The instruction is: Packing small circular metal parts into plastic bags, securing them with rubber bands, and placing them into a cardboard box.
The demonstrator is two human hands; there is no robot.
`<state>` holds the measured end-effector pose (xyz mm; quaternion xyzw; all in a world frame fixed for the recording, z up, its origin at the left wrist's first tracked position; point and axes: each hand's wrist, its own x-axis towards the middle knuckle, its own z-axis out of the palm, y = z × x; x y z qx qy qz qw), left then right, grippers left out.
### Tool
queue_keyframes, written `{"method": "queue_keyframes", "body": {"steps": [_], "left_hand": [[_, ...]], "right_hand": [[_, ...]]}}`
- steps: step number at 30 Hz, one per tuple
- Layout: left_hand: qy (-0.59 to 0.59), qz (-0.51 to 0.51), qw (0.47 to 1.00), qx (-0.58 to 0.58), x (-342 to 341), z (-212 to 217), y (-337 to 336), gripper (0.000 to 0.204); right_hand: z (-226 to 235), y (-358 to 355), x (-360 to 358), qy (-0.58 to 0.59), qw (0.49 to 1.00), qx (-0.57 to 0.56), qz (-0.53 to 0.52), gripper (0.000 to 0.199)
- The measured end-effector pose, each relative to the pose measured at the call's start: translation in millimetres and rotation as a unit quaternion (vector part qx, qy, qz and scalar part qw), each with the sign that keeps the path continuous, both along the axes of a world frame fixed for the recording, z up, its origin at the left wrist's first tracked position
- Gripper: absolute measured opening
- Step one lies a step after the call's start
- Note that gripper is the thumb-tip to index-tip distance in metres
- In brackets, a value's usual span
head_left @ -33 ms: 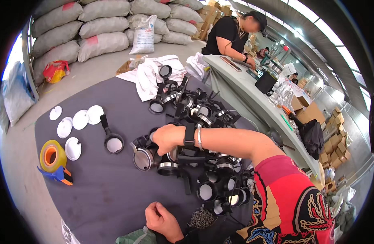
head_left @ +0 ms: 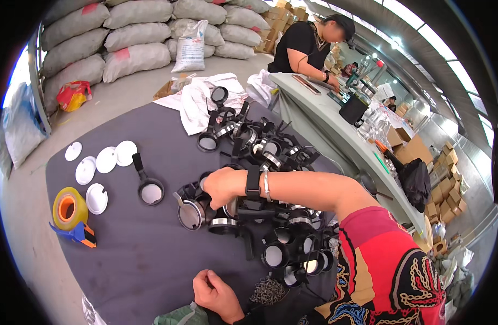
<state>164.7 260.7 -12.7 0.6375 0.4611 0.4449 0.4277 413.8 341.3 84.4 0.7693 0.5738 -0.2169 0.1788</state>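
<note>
My right hand (head_left: 223,187) reaches in from the right, knuckles up, over the left edge of a heap of small black pans (head_left: 270,157) with shiny rims on a dark grey cloth (head_left: 135,254). Its fingers curl down around one small black pan (head_left: 227,208), which is mostly hidden beneath the palm. A black watch and a silver bracelet are on that wrist. Another pan with a shiny inside (head_left: 190,214) lies just left of the hand. My left hand (head_left: 215,295) rests at the near edge in a closed fist, beside a green sack (head_left: 176,317).
A single pan (head_left: 150,190), several white round lids (head_left: 105,160) and a yellow tape dispenser (head_left: 70,210) lie to the left. White sacks (head_left: 203,100) lie at the cloth's far end. A person in black (head_left: 303,46) stands at a long table (head_left: 335,135). Stacked grey sacks (head_left: 124,38) stand behind.
</note>
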Motion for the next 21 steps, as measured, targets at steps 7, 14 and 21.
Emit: {"method": "queue_keyframes", "body": {"steps": [7,14,21], "left_hand": [[0.001,0.0,1.0,0.005,0,1,-1,0.004],[-0.006,0.001,1.0,-0.01,-1,5,-1,0.003],[0.011,0.0,1.0,-0.026,-2,10,1,0.001]], "right_hand": [[4,-8,-10,-0.018,0.999,-0.017,-0.02,0.035],[25,-14,-8,0.004,0.998,0.066,0.012,0.035],[40,7,88,-0.097,0.915,0.386,-0.07,0.017]]}}
